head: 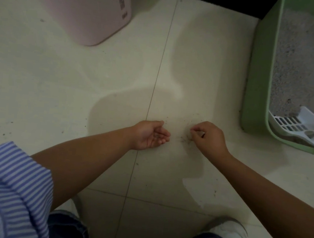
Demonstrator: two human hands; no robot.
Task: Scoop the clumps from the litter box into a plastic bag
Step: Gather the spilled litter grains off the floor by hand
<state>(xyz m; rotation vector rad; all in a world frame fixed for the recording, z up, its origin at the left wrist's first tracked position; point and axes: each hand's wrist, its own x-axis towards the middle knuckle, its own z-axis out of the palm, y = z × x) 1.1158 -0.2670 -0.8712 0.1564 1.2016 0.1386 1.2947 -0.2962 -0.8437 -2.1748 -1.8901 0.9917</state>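
A green litter box (pixel 259 74) filled with grey litter (pixel 299 61) stands at the right edge. A white slotted scoop (pixel 301 125) lies across its near corner, handle pointing out to the right. On the tile floor, scattered litter grains (pixel 184 138) lie between my hands. My left hand (pixel 151 135) rests palm up and cupped on the floor, with a few grains in the palm. My right hand (pixel 206 137) is just right of the grains, its fingertips pinched together over them. No plastic bag is in view.
A pink bin (pixel 97 13) stands on the floor at the upper left. A dark strip runs along the top behind the litter box. My knees and a white shoe (pixel 231 233) are at the bottom. Stray grains dot the tiles.
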